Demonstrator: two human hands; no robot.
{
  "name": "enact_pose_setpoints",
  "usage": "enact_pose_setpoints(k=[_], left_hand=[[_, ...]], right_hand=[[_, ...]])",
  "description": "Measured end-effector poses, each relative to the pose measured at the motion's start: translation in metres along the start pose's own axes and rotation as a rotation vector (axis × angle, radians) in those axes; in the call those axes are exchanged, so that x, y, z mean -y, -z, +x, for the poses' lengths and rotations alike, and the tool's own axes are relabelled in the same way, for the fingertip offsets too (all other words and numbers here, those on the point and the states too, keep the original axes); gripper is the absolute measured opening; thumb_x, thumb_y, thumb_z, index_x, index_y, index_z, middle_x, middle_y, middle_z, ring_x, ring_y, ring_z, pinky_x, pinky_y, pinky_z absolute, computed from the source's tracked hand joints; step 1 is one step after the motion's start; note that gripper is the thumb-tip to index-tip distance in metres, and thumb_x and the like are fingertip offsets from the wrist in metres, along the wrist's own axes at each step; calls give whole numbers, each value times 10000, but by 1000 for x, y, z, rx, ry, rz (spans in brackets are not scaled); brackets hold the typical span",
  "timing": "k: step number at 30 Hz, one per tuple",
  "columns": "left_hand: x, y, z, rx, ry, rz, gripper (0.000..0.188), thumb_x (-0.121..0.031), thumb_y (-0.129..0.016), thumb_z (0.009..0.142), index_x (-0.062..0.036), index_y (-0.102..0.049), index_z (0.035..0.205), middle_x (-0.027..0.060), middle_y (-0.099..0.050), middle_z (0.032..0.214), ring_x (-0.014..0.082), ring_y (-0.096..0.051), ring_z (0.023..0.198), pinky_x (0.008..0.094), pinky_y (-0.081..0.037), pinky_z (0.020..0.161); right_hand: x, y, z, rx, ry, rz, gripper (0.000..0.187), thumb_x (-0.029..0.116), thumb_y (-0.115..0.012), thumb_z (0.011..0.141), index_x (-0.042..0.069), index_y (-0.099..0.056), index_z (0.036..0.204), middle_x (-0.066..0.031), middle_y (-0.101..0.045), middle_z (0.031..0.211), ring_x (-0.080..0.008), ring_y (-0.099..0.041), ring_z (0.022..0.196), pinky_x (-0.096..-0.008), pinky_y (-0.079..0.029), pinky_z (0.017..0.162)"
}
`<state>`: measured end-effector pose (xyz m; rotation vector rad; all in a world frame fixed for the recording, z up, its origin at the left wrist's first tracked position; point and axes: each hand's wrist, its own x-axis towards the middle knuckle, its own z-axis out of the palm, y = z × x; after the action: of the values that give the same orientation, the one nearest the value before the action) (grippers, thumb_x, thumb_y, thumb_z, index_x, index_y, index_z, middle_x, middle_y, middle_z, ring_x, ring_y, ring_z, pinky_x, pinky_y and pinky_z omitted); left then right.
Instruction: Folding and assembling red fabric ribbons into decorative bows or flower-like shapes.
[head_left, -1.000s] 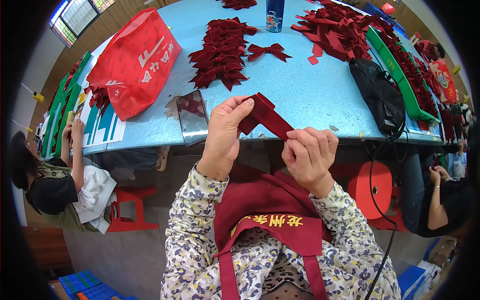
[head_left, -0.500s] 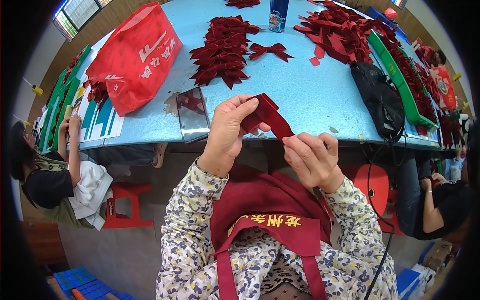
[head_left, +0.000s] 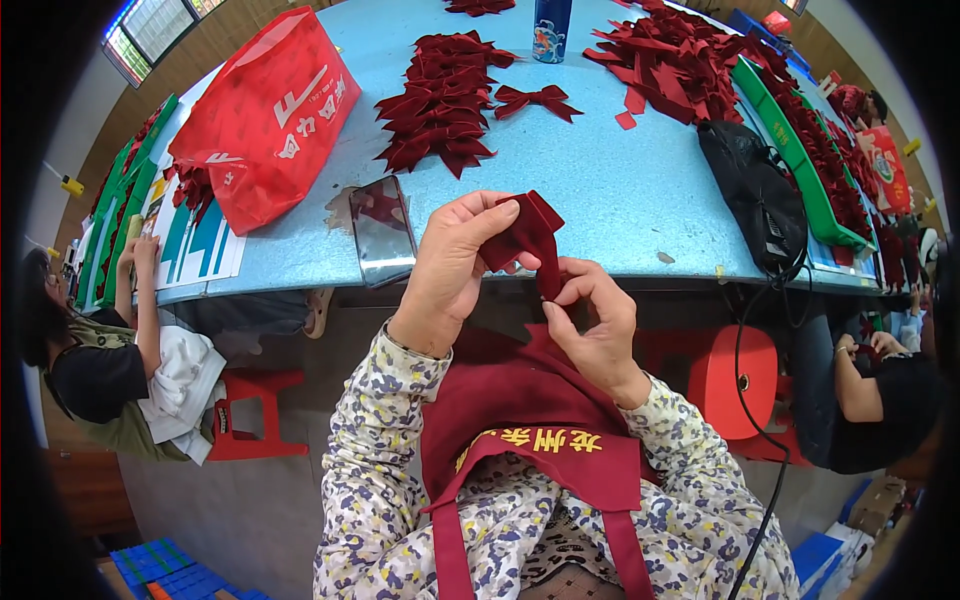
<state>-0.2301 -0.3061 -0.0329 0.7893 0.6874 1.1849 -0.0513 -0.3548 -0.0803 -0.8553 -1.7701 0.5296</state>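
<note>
The left hand (head_left: 455, 262) and the right hand (head_left: 590, 320) hold one dark red ribbon piece (head_left: 528, 235) between them, just in front of the near edge of the blue table (head_left: 620, 190). The left hand's thumb and fingers pinch the folded top part. The right hand's fingers pinch the lower end, just under and to the right. A phone (head_left: 380, 230) lies on the table to the left. A pile of finished red bows (head_left: 440, 100) sits farther away, and a red bag (head_left: 265, 115) lies far left.
</note>
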Motion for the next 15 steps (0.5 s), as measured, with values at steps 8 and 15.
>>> enact_pose_setpoints(k=[8, 15], left_hand=[[-6, -3, -1, 5, -15, -16, 166, -137, -590, 904, 5, -603, 989, 94, -678, 883, 157, -655, 644, 259, -537, 587], [-6, 0, 1, 51, 15, -27, 170, -136, -590, 906, 4, -592, 1002, 101, -677, 878, 153, -648, 620, 242, -532, 572]], right_hand=[[8, -7, 2, -24, -455, 881, 250, 58, -628, 863, 10, -479, 1058, -184, -592, 1173, -227, -636, 966, -328, -501, 867], [7, -2, 18, 178, -728, 1069, 374, 120, -653, 857, -13, -521, 1180, -145, -630, 1064, -189, -631, 906, -304, -502, 810]])
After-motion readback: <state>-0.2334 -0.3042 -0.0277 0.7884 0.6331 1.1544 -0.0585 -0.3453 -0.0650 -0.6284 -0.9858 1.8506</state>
